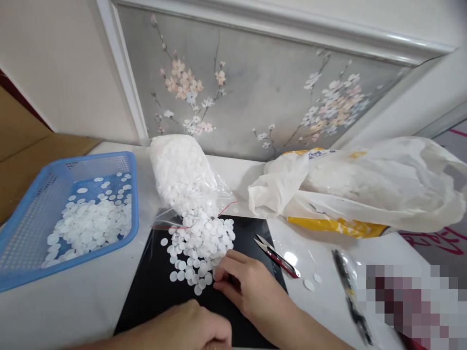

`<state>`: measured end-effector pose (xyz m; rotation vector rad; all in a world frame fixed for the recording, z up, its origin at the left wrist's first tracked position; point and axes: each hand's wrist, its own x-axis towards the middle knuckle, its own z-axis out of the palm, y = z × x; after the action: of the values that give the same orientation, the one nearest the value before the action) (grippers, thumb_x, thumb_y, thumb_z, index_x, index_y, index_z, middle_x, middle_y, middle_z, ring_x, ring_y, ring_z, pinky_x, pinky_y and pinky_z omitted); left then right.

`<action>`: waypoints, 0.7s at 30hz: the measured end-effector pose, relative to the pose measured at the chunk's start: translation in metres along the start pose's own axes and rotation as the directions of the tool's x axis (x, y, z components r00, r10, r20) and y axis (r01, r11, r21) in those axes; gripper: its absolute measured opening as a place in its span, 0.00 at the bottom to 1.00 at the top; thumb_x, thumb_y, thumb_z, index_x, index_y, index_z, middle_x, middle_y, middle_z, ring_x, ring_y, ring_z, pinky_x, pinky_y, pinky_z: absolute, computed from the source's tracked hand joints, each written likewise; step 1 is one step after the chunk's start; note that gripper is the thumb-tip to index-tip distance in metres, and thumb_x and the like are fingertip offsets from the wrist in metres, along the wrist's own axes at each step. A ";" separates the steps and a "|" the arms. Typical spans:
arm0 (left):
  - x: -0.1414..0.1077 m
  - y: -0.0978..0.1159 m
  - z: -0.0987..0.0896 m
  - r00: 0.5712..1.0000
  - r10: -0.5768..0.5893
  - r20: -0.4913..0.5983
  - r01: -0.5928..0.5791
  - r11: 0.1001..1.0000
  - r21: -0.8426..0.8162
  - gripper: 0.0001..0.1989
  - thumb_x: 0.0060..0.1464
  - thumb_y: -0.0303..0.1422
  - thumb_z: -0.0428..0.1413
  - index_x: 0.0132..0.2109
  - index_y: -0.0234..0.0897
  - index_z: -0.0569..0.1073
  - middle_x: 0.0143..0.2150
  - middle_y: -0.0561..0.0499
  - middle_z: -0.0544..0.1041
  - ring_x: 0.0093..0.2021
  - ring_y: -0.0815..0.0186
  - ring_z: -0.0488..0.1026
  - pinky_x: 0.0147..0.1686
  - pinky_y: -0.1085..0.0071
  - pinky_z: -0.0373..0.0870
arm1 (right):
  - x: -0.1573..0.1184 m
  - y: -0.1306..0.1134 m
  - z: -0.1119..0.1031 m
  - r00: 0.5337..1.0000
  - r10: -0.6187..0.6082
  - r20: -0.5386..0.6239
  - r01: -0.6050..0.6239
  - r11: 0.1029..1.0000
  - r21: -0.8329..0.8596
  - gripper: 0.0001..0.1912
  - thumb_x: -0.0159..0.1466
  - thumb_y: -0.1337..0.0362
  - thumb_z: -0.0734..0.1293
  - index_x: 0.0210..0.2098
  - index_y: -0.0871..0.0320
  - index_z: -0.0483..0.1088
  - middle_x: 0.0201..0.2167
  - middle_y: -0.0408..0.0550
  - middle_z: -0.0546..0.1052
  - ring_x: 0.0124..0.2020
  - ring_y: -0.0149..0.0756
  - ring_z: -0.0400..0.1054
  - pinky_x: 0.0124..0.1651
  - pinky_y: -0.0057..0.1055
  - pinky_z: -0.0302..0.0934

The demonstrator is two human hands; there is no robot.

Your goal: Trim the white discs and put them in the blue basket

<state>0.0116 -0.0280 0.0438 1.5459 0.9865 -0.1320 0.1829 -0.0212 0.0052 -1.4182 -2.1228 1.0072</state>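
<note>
A heap of small white round discs (200,243) spills onto a black board (146,291) from the mouth of a clear zip bag (178,170) full of the same discs. At the heap's right edge, my right hand (251,287) has its fingers and thumb curled together against the discs; whether one is pinched there is hidden. My left hand (197,325) is closed low over the front of the board, with its fingertips and anything in them out of sight. Red-handled thread snips (279,257) lie right of my right hand, across the board's edge.
On the left stands a blue plastic basket (135,199) with many discs inside, beside a cardboard box (44,155). A white and yellow plastic bag (346,189) lies at the back right. Two loose discs (309,285) and a black item in clear wrapping (350,296) are on the right.
</note>
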 end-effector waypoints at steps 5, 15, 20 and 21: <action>0.002 -0.002 -0.023 0.928 0.146 -0.344 0.026 0.893 0.449 0.10 0.57 0.33 0.55 0.27 0.40 0.68 0.25 0.58 0.70 0.25 0.68 0.64 0.25 0.72 0.47 | -0.011 0.011 -0.018 0.992 0.039 -0.117 -0.052 0.993 -0.107 0.12 0.57 0.79 0.63 0.27 0.56 0.65 0.25 0.39 0.71 0.24 0.30 0.66 0.26 0.24 0.57; 0.028 -0.014 -0.024 0.906 0.234 -0.354 0.058 0.758 0.650 0.07 0.59 0.27 0.51 0.34 0.41 0.70 0.33 0.58 0.73 0.26 0.70 0.69 0.25 0.73 0.51 | -0.028 0.061 -0.061 0.953 0.155 -0.260 -0.244 0.901 -0.358 0.03 0.61 0.66 0.65 0.34 0.52 0.67 0.32 0.45 0.73 0.35 0.43 0.70 0.34 0.34 0.62; 0.027 -0.014 -0.024 0.899 0.255 -0.356 -0.010 0.824 0.566 0.10 0.57 0.23 0.50 0.30 0.40 0.70 0.31 0.58 0.70 0.25 0.72 0.67 0.26 0.74 0.54 | -0.028 0.067 -0.068 0.944 0.287 -0.163 -0.320 0.916 -0.240 0.07 0.59 0.70 0.63 0.37 0.53 0.65 0.28 0.41 0.69 0.27 0.38 0.67 0.31 0.31 0.59; 0.025 -0.011 -0.025 0.901 0.249 -0.356 -0.024 0.847 0.532 0.10 0.56 0.22 0.50 0.29 0.39 0.70 0.32 0.58 0.70 0.26 0.71 0.67 0.27 0.74 0.54 | -0.029 0.065 -0.069 0.946 0.267 -0.184 -0.305 0.925 -0.227 0.06 0.60 0.70 0.61 0.36 0.53 0.65 0.28 0.42 0.68 0.27 0.38 0.66 0.31 0.32 0.59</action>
<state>0.0093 0.0052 0.0265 2.2039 1.2292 0.0462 0.2811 -0.0095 0.0042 -1.9105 -2.0265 0.7153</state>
